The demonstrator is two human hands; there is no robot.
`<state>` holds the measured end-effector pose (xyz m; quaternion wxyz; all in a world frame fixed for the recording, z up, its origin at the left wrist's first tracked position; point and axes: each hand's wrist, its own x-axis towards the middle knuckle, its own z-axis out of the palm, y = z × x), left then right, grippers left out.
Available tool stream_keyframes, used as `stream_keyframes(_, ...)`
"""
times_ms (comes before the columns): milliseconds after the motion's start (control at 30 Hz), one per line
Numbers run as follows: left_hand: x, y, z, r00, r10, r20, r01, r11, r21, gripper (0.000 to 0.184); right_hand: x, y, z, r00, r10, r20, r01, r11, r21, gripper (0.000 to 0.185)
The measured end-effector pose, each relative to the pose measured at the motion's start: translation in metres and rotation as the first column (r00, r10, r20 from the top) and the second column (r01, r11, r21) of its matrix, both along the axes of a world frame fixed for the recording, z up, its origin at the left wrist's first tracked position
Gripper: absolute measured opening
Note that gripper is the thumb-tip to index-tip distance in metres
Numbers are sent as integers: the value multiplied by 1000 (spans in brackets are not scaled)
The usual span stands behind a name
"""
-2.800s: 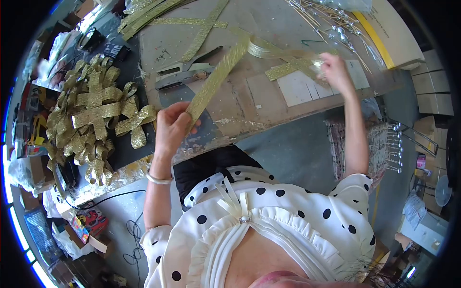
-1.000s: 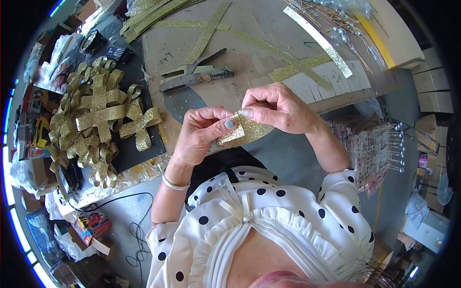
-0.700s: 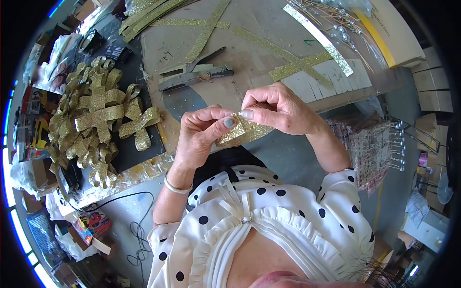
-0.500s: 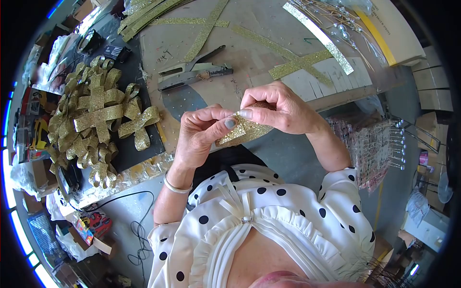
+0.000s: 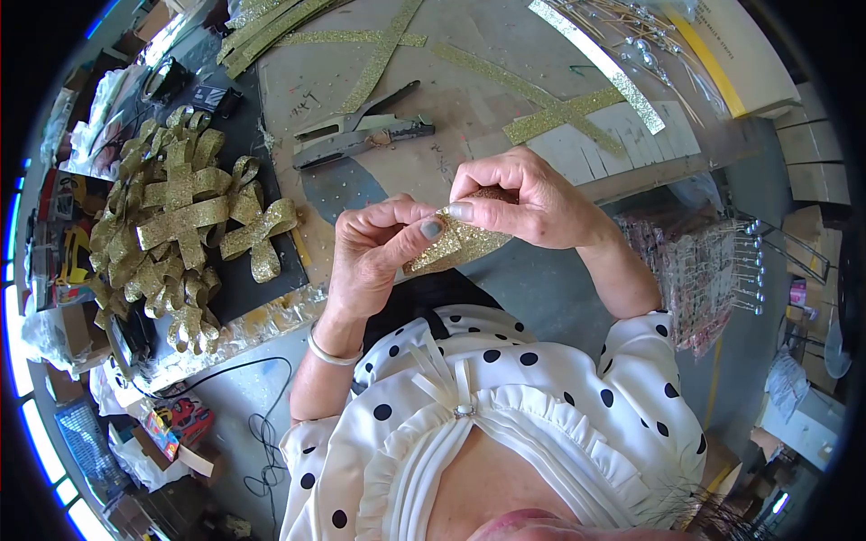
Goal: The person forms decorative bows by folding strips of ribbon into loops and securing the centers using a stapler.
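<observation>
Here, gold glitter strip (image 5: 471,247) between 2 hands (image 5: 374,252) (image 5: 528,206), both pinching it, close together.

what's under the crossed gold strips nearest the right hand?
Tabletop and a pale card show around the crossed strips; anything directly beneath them is covered.

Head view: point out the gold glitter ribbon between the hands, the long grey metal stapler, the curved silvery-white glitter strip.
Gold glitter ribbon (image 5: 460,246): head view, exposed lower part.
Grey metal stapler (image 5: 361,144): head view, middle of its body.
Silvery-white glitter strip (image 5: 604,59): head view, about mid-length.
</observation>
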<state>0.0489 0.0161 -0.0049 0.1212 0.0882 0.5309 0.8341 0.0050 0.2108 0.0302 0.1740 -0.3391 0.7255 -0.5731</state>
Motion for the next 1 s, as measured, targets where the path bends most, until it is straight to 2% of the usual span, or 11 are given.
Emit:
stream_keyframes(533, -1, 0, -2, 1000, 19, -10, -19, 1000, -13, 9, -3, 0, -1, 1000, 2, -10, -2, 1000, -2, 15)
stream_keyframes(600, -1, -1, -1, 1000, 10, -6, -10, 1000, -27, 9, -4, 0, -3, 997, 16, -70, -18, 1000, -21, 14)
stream_keyframes(833, -3, 0, 1, 1000, -15, 2, 15, 1000, 4, 9, -4, 2, 2, 999, 48, -2, -48, 999, 6, 13)
stream_keyframes(1000, -2, 2, 1, 1000, 13, -1, -13, 1000, -5, 10, -6, 1, -2, 998, 25, -58, -26, 1000, -6, 14)
